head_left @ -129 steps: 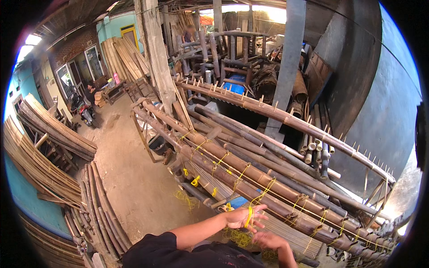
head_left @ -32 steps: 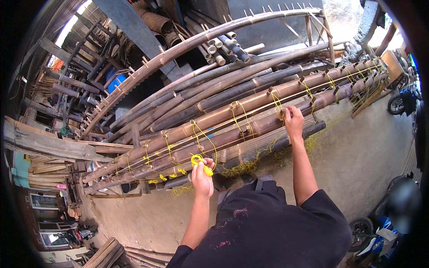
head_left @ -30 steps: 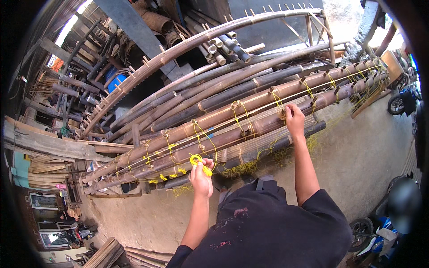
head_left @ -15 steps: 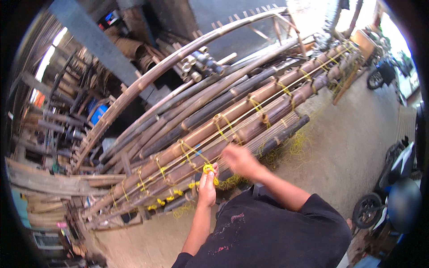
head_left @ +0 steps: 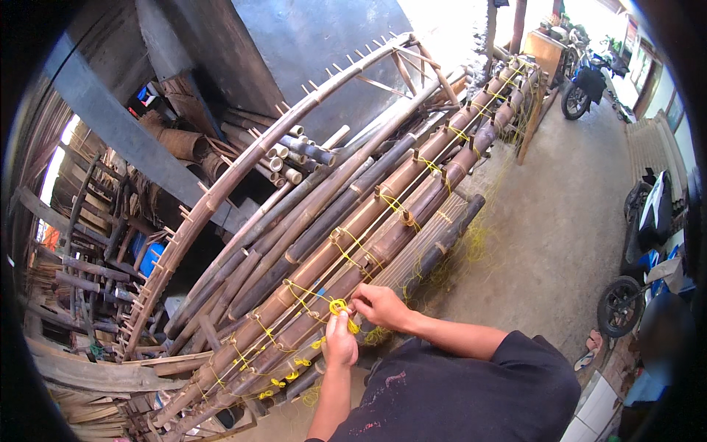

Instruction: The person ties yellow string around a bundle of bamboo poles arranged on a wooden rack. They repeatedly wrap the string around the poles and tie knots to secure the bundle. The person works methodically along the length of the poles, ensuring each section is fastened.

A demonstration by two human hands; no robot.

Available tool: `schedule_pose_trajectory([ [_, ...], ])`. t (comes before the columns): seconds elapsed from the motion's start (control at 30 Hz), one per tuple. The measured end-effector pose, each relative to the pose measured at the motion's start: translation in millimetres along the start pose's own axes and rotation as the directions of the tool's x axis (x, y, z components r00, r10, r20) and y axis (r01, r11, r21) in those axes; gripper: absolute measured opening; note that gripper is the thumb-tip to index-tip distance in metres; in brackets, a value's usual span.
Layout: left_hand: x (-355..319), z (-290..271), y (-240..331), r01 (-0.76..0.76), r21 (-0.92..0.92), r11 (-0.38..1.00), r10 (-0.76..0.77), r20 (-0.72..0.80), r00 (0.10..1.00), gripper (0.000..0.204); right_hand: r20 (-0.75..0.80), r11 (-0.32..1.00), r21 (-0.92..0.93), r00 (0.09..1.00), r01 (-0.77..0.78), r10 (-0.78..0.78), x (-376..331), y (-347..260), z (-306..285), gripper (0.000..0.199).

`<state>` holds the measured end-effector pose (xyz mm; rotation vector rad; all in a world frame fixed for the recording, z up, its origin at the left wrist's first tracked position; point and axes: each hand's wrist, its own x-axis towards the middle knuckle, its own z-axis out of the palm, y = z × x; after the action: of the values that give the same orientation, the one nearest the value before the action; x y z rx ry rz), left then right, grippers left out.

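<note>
My left hand (head_left: 341,345) is closed on a small looped bundle of yellow cord (head_left: 337,304), held upright with the thumb on top. Right beside it, my right hand (head_left: 384,308) has its fingers pinched together at the bundle's edge, on the cord. Below and beyond both hands run two long bamboo poles (head_left: 362,206), lying side by side with short pegs along them. Thin yellow cord (head_left: 298,295) is wound around the pegs and across the poles. Several small yellow bundles (head_left: 278,383) hang along the near pole.
A dark bamboo pole (head_left: 442,247) lies nearest me, with loose yellow cord (head_left: 471,239) tangled beside it. Behind stands a curved pegged bamboo frame (head_left: 243,158), with stacked bamboo tubes (head_left: 294,155) further back. Motorcycles (head_left: 618,306) and sandals (head_left: 589,348) are on the right.
My right hand has come down and left, from apart to beside the cord bundle. My view has shifted, so the poles sit steeper in it.
</note>
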<state>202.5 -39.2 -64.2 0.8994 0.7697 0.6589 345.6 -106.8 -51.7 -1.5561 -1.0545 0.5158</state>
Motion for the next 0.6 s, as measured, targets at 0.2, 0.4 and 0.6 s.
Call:
schedule_pose_trajectory([
  [0.2, -13.9, 15.4, 11.6, -0.083, 0.014, 0.996, 0.080, 0.144, 0.986, 0.019, 0.203, 0.373, 0.841, 0.868, -0.391, 0.453, 0.9, 29.0, 10.8, 0.036],
  [0.4, 11.0, -20.0, -14.6, -0.515, 0.813, 0.271, 0.205, 0.474, 0.857, 0.026, 0.410, 0.965, 0.254, 0.911, -0.069, -0.042, 7.6, -47.3, -6.4, 0.062],
  [0.6, -11.4, 28.5, 27.6, -0.062, 0.320, 0.945, -0.019, 0.244, 0.970, 0.026, 0.323, 0.999, -0.048, 0.946, -0.021, 0.036, 11.9, -45.6, -31.0, 0.044],
])
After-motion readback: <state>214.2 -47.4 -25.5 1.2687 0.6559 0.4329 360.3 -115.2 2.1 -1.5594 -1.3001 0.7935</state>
